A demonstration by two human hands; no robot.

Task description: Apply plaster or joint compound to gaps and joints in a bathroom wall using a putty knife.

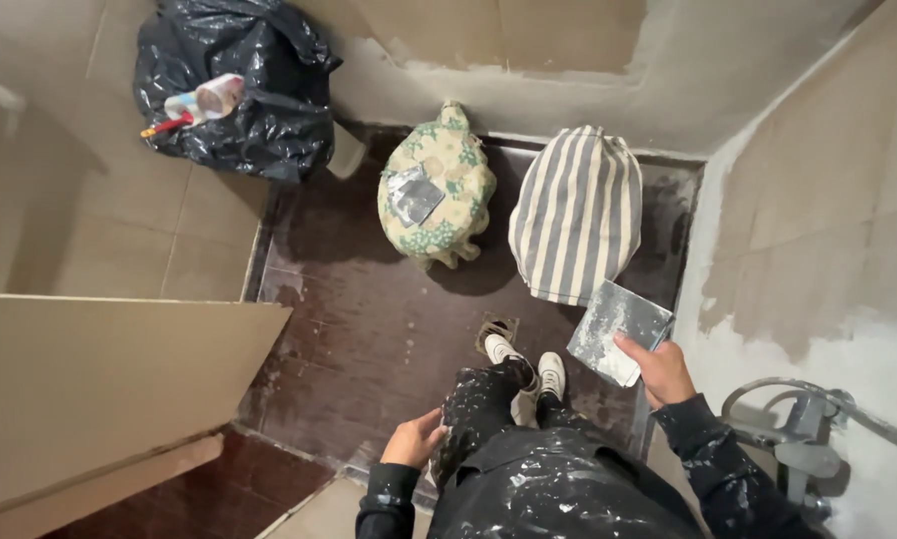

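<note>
Whatever filled the striped sack (pixel 575 212) stayed hidden. Just in front of it, the right hand (pixel 662 371) pinched a plaster-smeared grey tile (pixel 618 330) by its near edge. The left hand (pixel 415 439) rested loosely curled, holding nothing, against the spattered trouser leg (pixel 478 409).

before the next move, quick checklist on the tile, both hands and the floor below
1. Tile gripped by right hand: ok, fingers wrap its lower edge.
2. Left hand free: ok, it holds nothing and rests by the left knee.
3. Feet planted: cannot tell what they stand on.
4. Floor below: not ok, striped bundle and floral bundle lie there.
5. Tile clean: not ok, smeared with white.
</note>
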